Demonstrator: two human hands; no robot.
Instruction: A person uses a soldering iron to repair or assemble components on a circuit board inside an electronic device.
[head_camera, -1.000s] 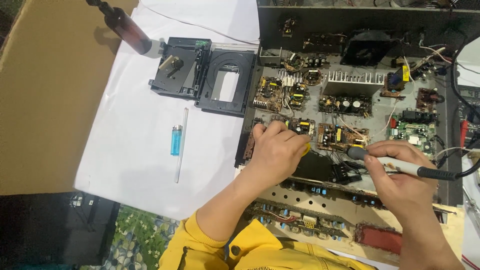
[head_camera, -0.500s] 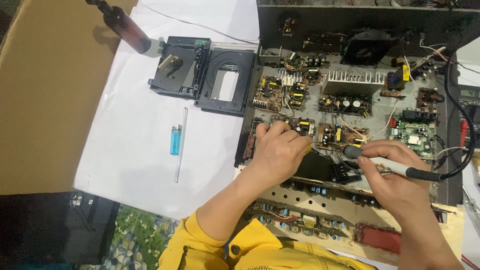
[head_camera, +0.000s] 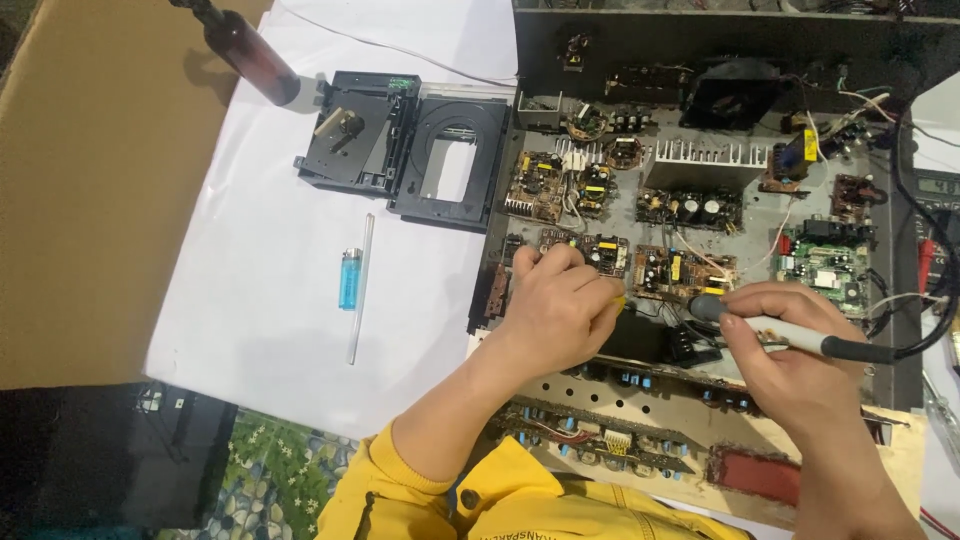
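Brace your left hand (head_camera: 560, 310) on the circuit board (head_camera: 585, 250); right-hand fingers (head_camera: 745, 320) pinch the soldering iron (head_camera: 800, 340), so keep its tip steady.

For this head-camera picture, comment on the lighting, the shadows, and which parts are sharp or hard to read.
Head view: soft, even light; the white sheet is bright but not glaring. The brown bottle casts a faint shadow on the cardboard. The left hand, the right hand with its soldering iron, and the circuit boards are sharp; the chassis's dark top edge loses detail.
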